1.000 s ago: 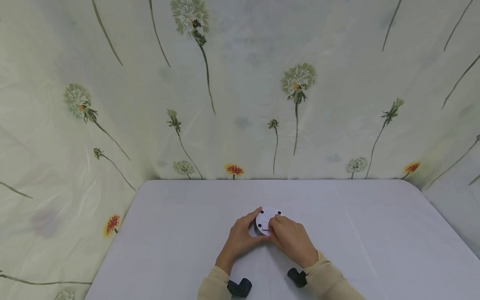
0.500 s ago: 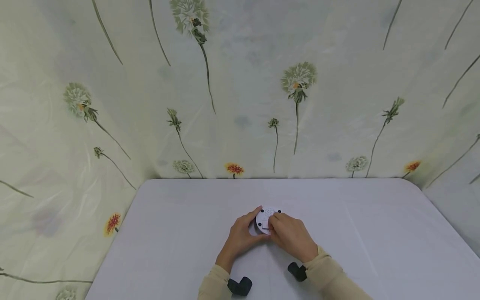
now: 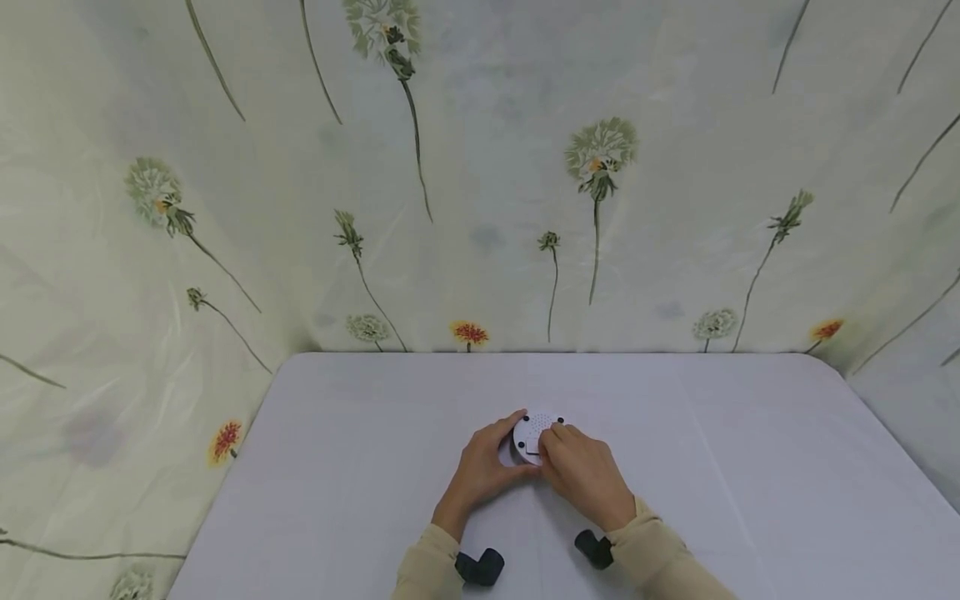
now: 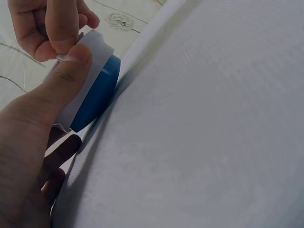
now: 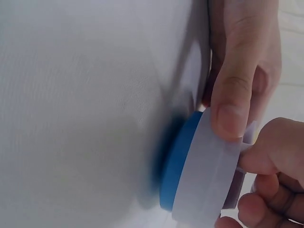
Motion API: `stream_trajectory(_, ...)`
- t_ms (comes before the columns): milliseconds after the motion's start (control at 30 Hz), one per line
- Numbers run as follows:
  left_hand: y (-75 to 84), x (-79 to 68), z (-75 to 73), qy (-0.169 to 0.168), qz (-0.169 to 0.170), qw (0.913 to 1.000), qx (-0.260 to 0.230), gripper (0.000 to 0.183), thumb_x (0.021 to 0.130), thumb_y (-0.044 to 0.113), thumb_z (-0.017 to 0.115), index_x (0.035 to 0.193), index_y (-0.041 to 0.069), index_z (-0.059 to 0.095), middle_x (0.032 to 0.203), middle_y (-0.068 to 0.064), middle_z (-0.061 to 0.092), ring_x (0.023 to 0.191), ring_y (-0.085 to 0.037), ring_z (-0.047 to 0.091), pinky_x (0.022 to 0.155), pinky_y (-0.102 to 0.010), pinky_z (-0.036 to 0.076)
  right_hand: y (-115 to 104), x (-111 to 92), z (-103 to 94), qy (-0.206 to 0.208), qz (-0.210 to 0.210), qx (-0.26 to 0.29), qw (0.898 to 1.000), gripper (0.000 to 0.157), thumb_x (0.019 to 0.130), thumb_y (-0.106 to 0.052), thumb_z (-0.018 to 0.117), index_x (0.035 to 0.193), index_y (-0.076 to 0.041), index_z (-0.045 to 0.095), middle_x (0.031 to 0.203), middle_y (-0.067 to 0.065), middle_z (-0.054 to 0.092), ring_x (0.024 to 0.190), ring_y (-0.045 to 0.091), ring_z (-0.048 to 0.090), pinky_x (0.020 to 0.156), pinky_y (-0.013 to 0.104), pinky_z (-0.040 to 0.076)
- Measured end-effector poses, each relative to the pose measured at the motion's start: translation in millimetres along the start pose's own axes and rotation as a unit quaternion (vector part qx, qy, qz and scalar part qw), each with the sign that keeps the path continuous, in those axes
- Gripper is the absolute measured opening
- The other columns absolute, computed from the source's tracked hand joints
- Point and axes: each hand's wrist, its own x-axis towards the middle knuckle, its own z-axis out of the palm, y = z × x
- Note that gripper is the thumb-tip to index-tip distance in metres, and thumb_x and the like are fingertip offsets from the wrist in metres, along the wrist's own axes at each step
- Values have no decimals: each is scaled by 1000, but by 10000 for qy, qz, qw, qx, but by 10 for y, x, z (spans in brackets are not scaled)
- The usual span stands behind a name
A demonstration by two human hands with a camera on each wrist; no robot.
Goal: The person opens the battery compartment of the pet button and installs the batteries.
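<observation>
A round device (image 3: 531, 432), white with a blue underside (image 4: 100, 90), stands face down on the table. Its upturned white face has a cluster of small holes and black round feet. My left hand (image 3: 482, 468) holds it from the left, thumb on the near rim and index finger round the far side. The curled fingers of my right hand (image 3: 588, 477) pinch at a small rectangular cover (image 3: 533, 447) on that face and hide part of it. In the right wrist view, a thin edge of the cover (image 5: 249, 132) stands up beside the right thumb.
A white cloth covers the table (image 3: 360, 467). Behind it hangs a flower-printed curtain (image 3: 487, 167). Black wrist mounts (image 3: 481, 567) stick out from both beige sleeves (image 3: 427, 567).
The view has tipped down slightly, so everything sits a little higher or lower in frame. Both hands keep their places on the device; a dark line now shows along the cover's near edge.
</observation>
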Motion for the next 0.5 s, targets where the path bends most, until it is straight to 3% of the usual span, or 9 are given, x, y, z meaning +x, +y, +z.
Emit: stream_trajectory(500, -18, 8, 9, -11, -16, 10000, -58, 85, 71, 50, 78, 144, 31, 38, 141, 4, 51, 129, -15, 49, 106, -42, 42, -33, 27, -29, -306, 297, 164, 9990, 15, 74, -10, 77, 77, -12, 62, 71, -4, 54, 61, 6, 47, 45, 18, 39)
